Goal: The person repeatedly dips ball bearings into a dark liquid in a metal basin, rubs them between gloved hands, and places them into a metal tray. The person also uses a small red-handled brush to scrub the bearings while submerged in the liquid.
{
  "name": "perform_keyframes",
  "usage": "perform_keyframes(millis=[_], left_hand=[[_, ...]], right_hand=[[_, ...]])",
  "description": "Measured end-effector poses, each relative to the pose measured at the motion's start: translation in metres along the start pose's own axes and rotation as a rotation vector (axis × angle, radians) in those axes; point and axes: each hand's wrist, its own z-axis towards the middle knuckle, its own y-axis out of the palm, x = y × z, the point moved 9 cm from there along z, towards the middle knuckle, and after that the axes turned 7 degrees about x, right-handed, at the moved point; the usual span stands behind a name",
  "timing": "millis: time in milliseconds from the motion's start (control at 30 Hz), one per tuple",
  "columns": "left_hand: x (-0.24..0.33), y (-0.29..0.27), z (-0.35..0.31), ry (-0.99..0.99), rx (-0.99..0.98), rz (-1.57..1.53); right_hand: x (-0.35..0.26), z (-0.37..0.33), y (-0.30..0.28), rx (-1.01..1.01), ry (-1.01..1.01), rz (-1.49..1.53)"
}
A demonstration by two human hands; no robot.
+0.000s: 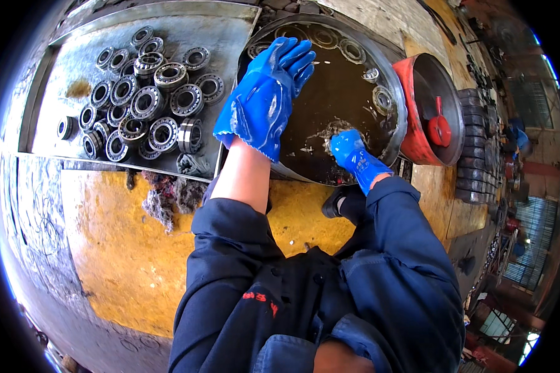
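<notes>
My left hand (264, 96), in a wet blue rubber glove, is raised over the left side of a round metal drum (399, 127), fingers stretched out and nothing visible in it. The drum holds murky brown liquid (320, 87). My right hand (353, 154), gloved the same way, reaches into the liquid near the drum's close rim. Its fingers are curled and partly under the surface, with pale froth or a frayed tuft around them, so what they hold is hidden. Roller bearings (353, 51) lie along the drum's far and right edge, among them one bearing (382, 98) at the right.
Left of the drum, a shallow metal tray (43, 93) bears many roller bearings (146, 102) and a grey rag (193, 165). To the right stand a red tub (408, 109) with a red scoop (440, 129) and stacked dark ring parts (473, 146). Dirty fibre rags (158, 208) lie below the tray.
</notes>
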Motion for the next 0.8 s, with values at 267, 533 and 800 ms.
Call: perform_keyframes(millis=[267,533,800], left_hand=[[0.006,0.01,-0.013,0.038,-0.029,0.02],[0.001,0.006,-0.013,0.005,-0.064,-0.01],[0.005,0.011,-0.015,0.015,-0.081,-0.004]], right_hand=[[0.049,-0.01,0.067,0.204,0.199,0.695],[-0.01,0.003,0.009,0.288,-0.126,-0.169],[0.044,-0.006,0.066,0.278,0.069,0.603]])
